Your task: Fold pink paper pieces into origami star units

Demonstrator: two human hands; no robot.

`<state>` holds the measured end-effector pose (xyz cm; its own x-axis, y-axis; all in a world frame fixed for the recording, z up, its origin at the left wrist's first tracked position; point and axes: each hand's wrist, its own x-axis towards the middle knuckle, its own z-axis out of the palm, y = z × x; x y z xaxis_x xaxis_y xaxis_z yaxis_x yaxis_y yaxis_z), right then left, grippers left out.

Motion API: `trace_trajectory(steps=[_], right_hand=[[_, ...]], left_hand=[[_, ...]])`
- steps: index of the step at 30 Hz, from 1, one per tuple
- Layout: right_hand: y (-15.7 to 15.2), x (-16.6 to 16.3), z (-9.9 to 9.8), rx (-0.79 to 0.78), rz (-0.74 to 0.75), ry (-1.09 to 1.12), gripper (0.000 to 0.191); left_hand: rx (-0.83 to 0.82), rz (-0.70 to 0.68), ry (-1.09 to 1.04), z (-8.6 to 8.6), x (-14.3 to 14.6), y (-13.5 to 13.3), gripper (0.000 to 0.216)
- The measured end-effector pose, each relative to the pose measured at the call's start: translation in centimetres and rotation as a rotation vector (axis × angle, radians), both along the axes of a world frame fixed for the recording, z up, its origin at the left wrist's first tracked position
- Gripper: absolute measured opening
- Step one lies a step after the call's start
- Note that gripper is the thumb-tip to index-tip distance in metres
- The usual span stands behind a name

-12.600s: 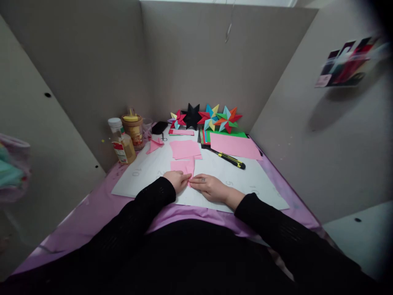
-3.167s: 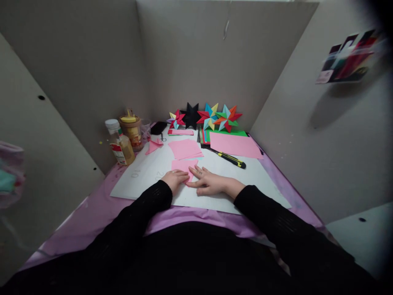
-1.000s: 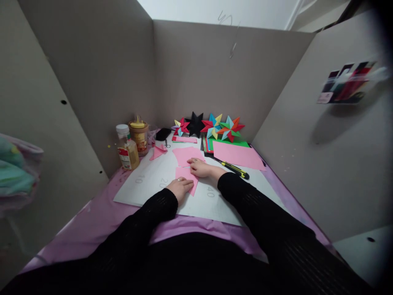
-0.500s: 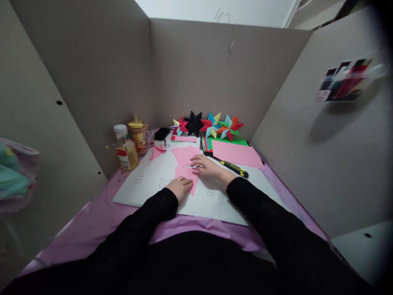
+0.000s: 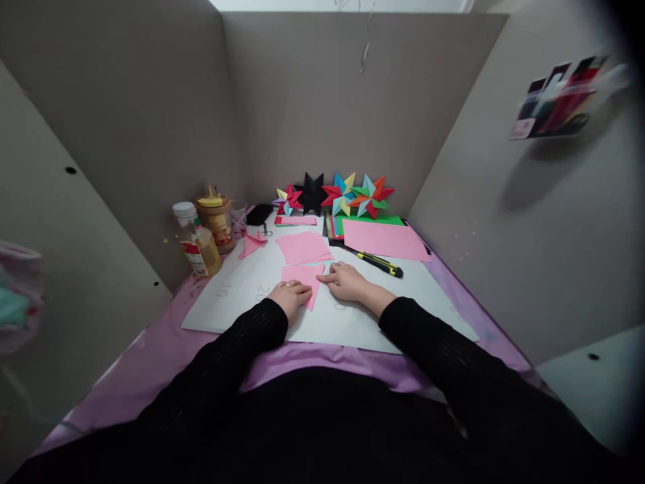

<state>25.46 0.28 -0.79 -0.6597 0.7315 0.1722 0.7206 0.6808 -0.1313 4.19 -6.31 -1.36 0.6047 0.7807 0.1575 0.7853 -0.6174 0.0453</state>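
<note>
A folded pink paper square [image 5: 304, 276] lies on the white sheet [image 5: 252, 286] in front of me. My left hand [image 5: 291, 295] rests flat on its near left part, fingers open. Beside the paper's right edge lies my right hand [image 5: 345, 282], fingers stretched out and pointing left at that edge. Just beyond, a small stack of pink squares [image 5: 303, 247] sits on the sheet.
A yellow-black utility knife [image 5: 377, 262] lies right of the stack, with a large pink sheet [image 5: 383, 239] over coloured papers behind it. Several paper stars [image 5: 347, 193] stand at the back wall. A bottle [image 5: 197, 243], a jar [image 5: 215, 220] and a folded pink piece [image 5: 252, 243] are at left.
My right hand has drawn back from the pink stack to the right edge of the folded paper. My left hand has stayed on the paper. The camera tilted down.
</note>
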Motion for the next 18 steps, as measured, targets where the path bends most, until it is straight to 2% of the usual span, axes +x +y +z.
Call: trace_trajectory(steps=[7, 13, 15, 18], right_hand=[[1.8, 0.0, -0.4, 0.015, -0.173, -0.019, 0.038], [0.6, -0.4, -0.2, 0.161, -0.293, -0.036, 0.035], [-0.3, -0.4, 0.1, 0.207, -0.214, 0.025, 0.037], [-2.0, -0.4, 0.3, 0.189, 0.129, 0.094, 0.033]], left_hand=[[-0.003, -0.01, -0.007, -0.6, -0.3, 0.3, 0.043], [0.029, 0.009, -0.047, -1.0, -0.5, 0.0, 0.045], [0.019, 0.005, -0.053, -1.0, -0.6, 0.1, 0.045], [0.008, 0.007, -0.051, -1.0, -0.6, 0.2, 0.045]])
